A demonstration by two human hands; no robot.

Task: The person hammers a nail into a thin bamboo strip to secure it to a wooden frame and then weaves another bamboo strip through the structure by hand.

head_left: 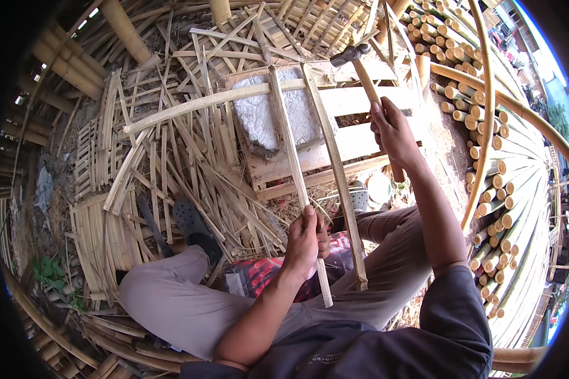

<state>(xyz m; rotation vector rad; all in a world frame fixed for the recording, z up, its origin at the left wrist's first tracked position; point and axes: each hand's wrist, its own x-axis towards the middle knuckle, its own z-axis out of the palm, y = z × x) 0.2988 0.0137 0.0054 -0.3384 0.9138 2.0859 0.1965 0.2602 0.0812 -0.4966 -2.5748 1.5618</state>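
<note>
A large stack of round, yellowish bamboo poles (518, 215), cut ends facing inward, fills the right side of a cluttered work area. A person sits at the lower edge, legs bent, in grey trousers (171, 303) and a dark short-sleeved shirt (373, 354). On the left, split tan bamboo slats (202, 170) cover the ground in a loose tangle. In front of the person stands a low, slatted platform of pale wood (363, 140), bearing a rough, whitish-grey stone block (253, 123).

Three long, narrow, pale bamboo strips cross over the block. The crosswise strip (189, 107) runs from the left to the block's far part. The left lengthwise strip (294, 158) and the right lengthwise strip (335, 158) cross it near their far ends and reach back toward the person's lap, side by side with a gap between.

A hammer with a light wooden handle and a dark metal head (368, 82) is raised at the right, its head beyond the block and apart from the strips. The right hand (392, 129) is closed around the handle. The left hand (306, 243) grips the left lengthwise strip near its closer end, thumb on top. Beyond the left knee is a dark, perforated clog (193, 224).
</note>
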